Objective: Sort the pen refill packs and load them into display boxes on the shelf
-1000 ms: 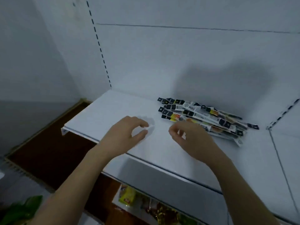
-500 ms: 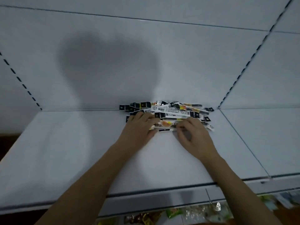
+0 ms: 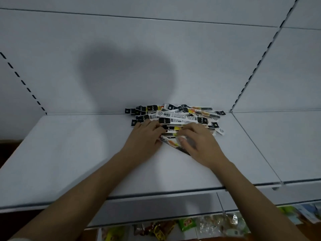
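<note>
A loose pile of pen refill packs (image 3: pixel 180 115), black, white and yellow, lies at the back of the white shelf (image 3: pixel 69 153) against the rear panel. My left hand (image 3: pixel 145 138) rests on the pile's front left edge with its fingers lying over the packs. My right hand (image 3: pixel 201 143) sits at the pile's front right. Its thumb and fingers pinch one pen refill pack (image 3: pixel 170 142), which lies tilted on the shelf between both hands. The pack's left end touches my left hand. No display box is in view.
The shelf's front edge (image 3: pixel 156 193) runs across below my forearms. A seam (image 3: pixel 257 148) splits off another shelf panel on the right. Snack packets (image 3: pixel 187 225) lie on a lower level at the bottom.
My view swung from the shelf's left end to face the pile. Both hands reached the packs, and one pack has been drawn out of the pile's front toward me.
</note>
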Motion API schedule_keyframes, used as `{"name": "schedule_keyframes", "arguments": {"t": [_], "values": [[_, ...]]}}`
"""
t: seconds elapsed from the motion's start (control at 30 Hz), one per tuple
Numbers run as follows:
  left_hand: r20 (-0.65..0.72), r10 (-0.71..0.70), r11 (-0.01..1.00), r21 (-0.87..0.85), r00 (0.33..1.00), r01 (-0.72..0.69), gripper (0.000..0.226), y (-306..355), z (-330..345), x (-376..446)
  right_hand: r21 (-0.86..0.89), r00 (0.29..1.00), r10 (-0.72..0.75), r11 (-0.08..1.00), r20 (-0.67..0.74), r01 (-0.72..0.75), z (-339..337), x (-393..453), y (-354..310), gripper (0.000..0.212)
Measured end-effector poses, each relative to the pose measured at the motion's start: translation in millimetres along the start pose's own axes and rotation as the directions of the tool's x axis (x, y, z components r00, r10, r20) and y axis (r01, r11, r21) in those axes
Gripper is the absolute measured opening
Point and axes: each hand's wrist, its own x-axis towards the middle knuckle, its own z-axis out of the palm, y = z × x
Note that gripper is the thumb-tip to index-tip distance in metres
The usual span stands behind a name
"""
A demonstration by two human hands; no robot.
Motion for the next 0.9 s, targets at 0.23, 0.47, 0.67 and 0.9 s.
{"name": "schedule_keyframes", "arguments": {"t": [0.23, 0.47, 0.67, 0.9], "values": [[0.073, -0.024, 0.999, 0.027, 0.997, 0.022, 0.042, 14.3, -7.3, -4.1, 0.159, 0.990, -0.130, 0.978, -0.052, 0.137, -4.1, -2.5, -1.0, 0.018], [-0.093, -0.117, 0.993, 0.008, 0.989, 0.118, 0.039, 21.7, 1.9, -11.2, -0.022, 0.997, -0.031, 0.999, -0.065, 0.030, -2.5, -0.1, 32.8, 0.027], [-0.129, -0.142, 0.990, 0.010, 0.981, 0.144, 0.056, 25.9, -0.4, -11.5, -0.026, 0.958, -0.109, 0.994, -0.265, 0.106, 2.3, -1.9, 22.8, 0.013], [-0.166, 0.069, 0.978, 0.205, 0.984, -0.034, 0.034, 26.4, 0.1, -14.4, 0.057, 0.948, -0.278, 0.956, -0.158, 0.289, -5.3, -8.4, 6.3, 0.025]]}}
